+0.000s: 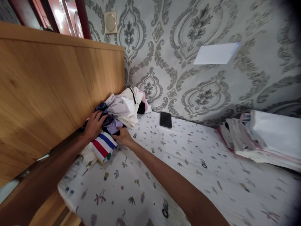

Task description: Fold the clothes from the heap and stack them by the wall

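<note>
A heap of crumpled clothes lies on the patterned sheet against the wooden panel. My left hand (94, 125) rests on a dark blue garment (107, 119), its fingers bent over the cloth. At the heap's right side my right hand (123, 136) has thumb and finger pinched at the edge of dark cloth beside a lavender garment (114, 125). Between my hands, nearer to me, lies a striped cloth (104, 144) in red, white and blue. Behind them are a pale grey garment (119, 106) and a cream one (134, 97).
A black flat object (166, 120) lies on the sheet (188, 157) near the wall. Folded clothes (242, 135) are stacked at the right. The wooden panel (58, 78) stands high along the left side. A white sheet of paper (215, 54) shows against the patterned wall.
</note>
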### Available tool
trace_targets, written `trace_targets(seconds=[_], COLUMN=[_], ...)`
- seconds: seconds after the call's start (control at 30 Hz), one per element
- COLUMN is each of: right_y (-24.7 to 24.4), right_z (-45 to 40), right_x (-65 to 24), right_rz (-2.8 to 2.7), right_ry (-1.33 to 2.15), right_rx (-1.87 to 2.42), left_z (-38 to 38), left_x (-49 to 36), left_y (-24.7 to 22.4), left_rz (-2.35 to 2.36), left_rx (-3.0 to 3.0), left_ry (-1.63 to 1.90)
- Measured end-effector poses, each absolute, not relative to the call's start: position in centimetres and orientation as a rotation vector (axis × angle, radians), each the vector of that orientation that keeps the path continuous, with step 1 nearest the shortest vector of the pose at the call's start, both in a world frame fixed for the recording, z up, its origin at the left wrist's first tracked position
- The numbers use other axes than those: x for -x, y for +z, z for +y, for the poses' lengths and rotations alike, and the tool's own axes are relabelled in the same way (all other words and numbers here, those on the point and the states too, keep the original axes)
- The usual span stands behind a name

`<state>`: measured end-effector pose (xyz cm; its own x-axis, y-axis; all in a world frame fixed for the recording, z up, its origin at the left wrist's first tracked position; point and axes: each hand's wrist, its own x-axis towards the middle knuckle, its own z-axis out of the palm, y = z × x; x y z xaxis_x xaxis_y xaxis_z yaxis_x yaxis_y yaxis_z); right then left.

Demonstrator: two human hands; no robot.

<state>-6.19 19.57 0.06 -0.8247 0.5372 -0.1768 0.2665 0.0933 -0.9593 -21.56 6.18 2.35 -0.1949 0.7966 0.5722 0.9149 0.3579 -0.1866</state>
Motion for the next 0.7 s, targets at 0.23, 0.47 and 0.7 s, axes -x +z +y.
trace_targets(seconds=[0.23, 0.47, 0.7], right_y=[-0.3, -1.1, -2.4], right_z=[19.4, 22.5, 20.5], right_x=[8.2, 9.1, 8.2], right_rz=[-2.498, -2.091, -1.631], right_ry=[1.083, 1.594, 2.066], right_rx=[0.889, 0.940, 1.056], left_z=[5.8, 5.6, 5.7], left_x=[21.5, 21.3, 20.6], left_y=[2.5, 2.7, 3.2], left_rz=[-2.016, -2.030, -2.060], left_rx=[1.513, 1.512, 1.538], left_ry=[-0.256, -0.263, -0.215])
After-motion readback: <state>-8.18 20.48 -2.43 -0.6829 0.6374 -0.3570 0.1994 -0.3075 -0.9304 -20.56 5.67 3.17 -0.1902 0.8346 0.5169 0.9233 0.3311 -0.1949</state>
